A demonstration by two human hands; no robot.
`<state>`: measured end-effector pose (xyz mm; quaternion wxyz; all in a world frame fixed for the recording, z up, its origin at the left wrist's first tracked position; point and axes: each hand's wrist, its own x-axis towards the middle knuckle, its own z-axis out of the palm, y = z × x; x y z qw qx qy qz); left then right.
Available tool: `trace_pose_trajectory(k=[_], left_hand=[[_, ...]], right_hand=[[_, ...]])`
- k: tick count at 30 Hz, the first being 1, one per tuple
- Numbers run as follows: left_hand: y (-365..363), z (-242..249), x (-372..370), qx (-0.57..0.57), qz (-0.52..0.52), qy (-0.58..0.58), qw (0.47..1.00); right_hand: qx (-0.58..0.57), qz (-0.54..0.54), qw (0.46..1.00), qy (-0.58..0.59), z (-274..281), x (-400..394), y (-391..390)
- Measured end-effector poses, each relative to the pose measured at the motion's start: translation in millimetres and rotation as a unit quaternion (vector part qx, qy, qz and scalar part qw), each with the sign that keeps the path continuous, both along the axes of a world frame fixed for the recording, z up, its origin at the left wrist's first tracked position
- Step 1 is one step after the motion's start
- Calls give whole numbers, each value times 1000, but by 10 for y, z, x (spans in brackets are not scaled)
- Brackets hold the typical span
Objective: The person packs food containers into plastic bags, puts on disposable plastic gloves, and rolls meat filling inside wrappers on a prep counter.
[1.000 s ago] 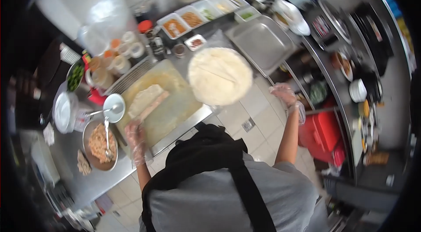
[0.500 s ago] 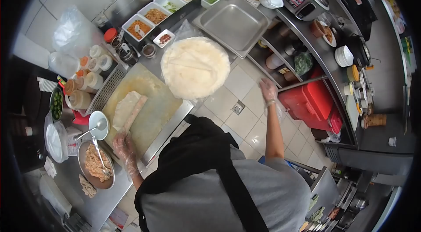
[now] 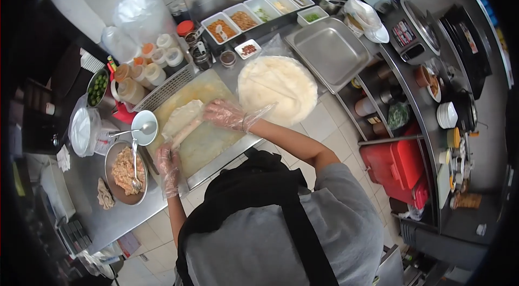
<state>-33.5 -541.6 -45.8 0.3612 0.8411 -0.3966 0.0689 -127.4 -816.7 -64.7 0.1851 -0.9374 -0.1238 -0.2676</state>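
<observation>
A pale dough sheet [image 3: 183, 119] lies on the cutting board [image 3: 216, 148], its near side rolled into a long dough roll [image 3: 186, 133]. My left hand [image 3: 168, 163], in a clear plastic glove, has its fingers closed on the lower left end of this roll. At the upper right end, the bent fingers of my gloved right hand [image 3: 224, 114] close on the roll too. To the right of that hand sits a stack of round, thin dough sheets [image 3: 278, 88] on plastic film. A metal bowl of pinkish filling [image 3: 126, 170] with a spoon stands left of my left hand.
A white bowl [image 3: 144, 127] with a spoon stands beside the board. Squeeze bottles [image 3: 154, 75] line a perforated rack behind it. Topping containers [image 3: 240, 20] run along the back, near a steel tray [image 3: 330, 51]. A red bin [image 3: 394, 170] stands under the right shelf.
My right hand has swung left from over the floor to the roll's upper end. My left hand stays at the lower end. The whole view has shifted.
</observation>
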Motion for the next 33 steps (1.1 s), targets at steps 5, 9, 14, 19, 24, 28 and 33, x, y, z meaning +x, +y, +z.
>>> trace_pose_trajectory(k=[5, 9, 14, 19, 24, 28, 33], left_hand=[[56, -154, 60, -20, 10, 3, 1000], [88, -108, 149, -38, 3, -23, 999], [58, -199, 204, -45, 55, -7, 997], [17, -300, 249, 13, 109, -46, 993], [-40, -500, 232, 0, 123, -47, 991], [-41, -314, 252, -15, 16, -79, 997], [-25, -339, 448, -14, -2, 150, 989]], right_hand=[[39, 39, 997, -54, -514, 247, -162], [58, 45, 996, 56, -100, 269, -206], [97, 40, 985, 134, -12, 424, -297], [-74, 1, 995, 67, 46, 491, -226], [-168, 79, 981, 65, -123, 426, 16], [-187, 77, 979, 31, 13, 545, 30], [-167, 102, 966, 167, 168, 714, 14]])
